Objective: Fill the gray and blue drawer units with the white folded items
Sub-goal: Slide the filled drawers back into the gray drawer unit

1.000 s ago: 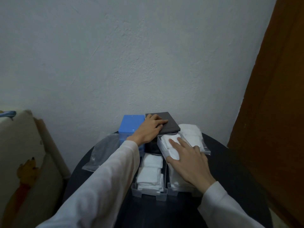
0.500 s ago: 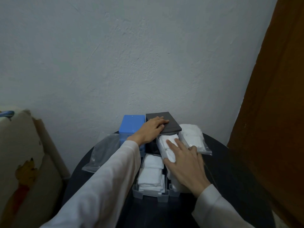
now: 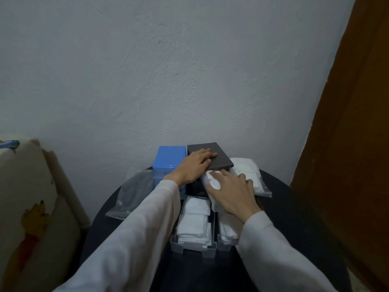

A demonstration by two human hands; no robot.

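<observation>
The gray drawer unit (image 3: 219,158) and the blue drawer unit (image 3: 168,159) stand side by side at the back of a dark round table (image 3: 294,218). My left hand (image 3: 194,165) rests flat on the gray unit's top. My right hand (image 3: 229,191) presses with straight fingers on white folded items (image 3: 210,180) in a clear drawer that is partly inside the gray unit. Two more clear drawers lie in front, the left drawer (image 3: 193,246) full of white folded items (image 3: 194,220); the right drawer (image 3: 224,243) is largely hidden by my arm.
A clear bag of white folded items (image 3: 252,175) lies right of the gray unit. An empty clear bag (image 3: 134,194) lies at the left. A brown door (image 3: 347,144) is on the right, a printed cushion (image 3: 23,207) on the left, a white wall behind.
My right hand has moved forward with the upper drawer, which has slid further into the gray unit. My left hand has stayed on the unit's top.
</observation>
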